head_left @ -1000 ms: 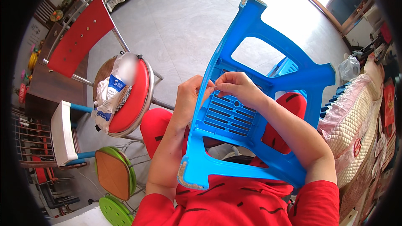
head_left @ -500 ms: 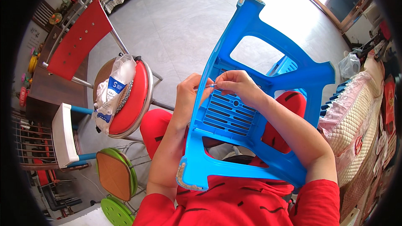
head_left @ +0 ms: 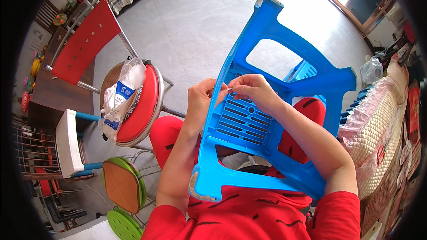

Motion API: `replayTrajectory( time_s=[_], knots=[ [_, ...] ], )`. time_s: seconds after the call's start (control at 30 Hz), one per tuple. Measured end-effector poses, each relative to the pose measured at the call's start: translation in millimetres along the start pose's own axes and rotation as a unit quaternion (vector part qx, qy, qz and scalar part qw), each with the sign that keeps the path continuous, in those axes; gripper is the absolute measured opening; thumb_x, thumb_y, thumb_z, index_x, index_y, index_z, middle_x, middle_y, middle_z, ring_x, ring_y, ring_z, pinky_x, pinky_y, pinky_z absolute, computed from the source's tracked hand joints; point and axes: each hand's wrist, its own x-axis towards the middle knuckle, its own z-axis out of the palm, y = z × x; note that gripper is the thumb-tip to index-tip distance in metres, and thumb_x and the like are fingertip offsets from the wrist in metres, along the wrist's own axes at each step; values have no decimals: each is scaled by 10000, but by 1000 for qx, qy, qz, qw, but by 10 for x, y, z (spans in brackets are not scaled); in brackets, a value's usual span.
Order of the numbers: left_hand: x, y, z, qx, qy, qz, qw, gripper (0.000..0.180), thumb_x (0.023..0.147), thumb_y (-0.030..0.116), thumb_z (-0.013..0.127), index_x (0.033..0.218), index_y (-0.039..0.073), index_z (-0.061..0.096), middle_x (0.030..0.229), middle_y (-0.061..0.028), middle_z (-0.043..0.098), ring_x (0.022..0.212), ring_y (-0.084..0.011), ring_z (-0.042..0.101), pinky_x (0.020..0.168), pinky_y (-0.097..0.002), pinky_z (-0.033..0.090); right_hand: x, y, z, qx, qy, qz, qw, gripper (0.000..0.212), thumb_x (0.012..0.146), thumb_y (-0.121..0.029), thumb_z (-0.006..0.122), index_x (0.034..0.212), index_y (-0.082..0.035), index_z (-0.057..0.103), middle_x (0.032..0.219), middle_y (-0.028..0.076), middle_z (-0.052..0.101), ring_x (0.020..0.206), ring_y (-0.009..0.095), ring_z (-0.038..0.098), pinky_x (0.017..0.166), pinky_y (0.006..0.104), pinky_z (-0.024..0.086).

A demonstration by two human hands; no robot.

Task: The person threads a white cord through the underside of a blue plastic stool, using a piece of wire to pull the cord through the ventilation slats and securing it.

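A blue plastic stool (head_left: 235, 160) lies overturned on my lap, its legs pointing up toward me and its slotted seat underneath. My left hand (head_left: 201, 100) is at the outside of the stool's left side, fingers bent and partly hidden behind the blue edge. My right hand (head_left: 254, 90) reaches inside the stool from the right, thumb and forefinger pinched together. Between the two hands' fingertips runs a small, thin, pale piece (head_left: 230, 90), too small to name. The right fingers hold its end; what the left fingers grip is mostly hidden.
At the left stands a red-seated metal chair (head_left: 149, 106) with a clear plastic bag (head_left: 131, 73) of white things on it. Below it are a brown-topped stool (head_left: 121, 186) and a green stool (head_left: 123, 226). A quilted cover (head_left: 378, 124) drapes at the right.
Both hands stay at the stool's left side. The fingertips have shifted slightly around the small thin piece, and the stool has barely moved.
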Motion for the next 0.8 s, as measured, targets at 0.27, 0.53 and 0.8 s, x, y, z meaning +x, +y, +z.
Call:
replayTrajectory(
  time_s=[0.27,0.53,0.8],
  knots=[
    [-21,40,27,8,4,-4,1000,77,819,73,716,844,4,692,624,-3,574,552,-43,482,486,-216,365,20,50,-14,1,-12,-60,998,142,908,-113,646,971,7,687,891,100,685,819,133,661,755,242,554],
    [-12,47,59,21,2,46,999,96,818,57,705,885,-10,689,728,-86,666,658,-108,627,565,-253,477,-18,-37,-12,-25,9,-45,999,98,888,-81,637,904,6,679,843,82,672,781,115,649,667,203,521],
    [14,18,3,33,-12,28,999,100,828,55,686,910,-3,688,721,-83,664,635,-106,625,540,-236,473,22,-84,-5,-88,41,-46,994,123,845,-57,627,874,55,669,808,122,671,755,153,681,650,210,531]
  ],
)
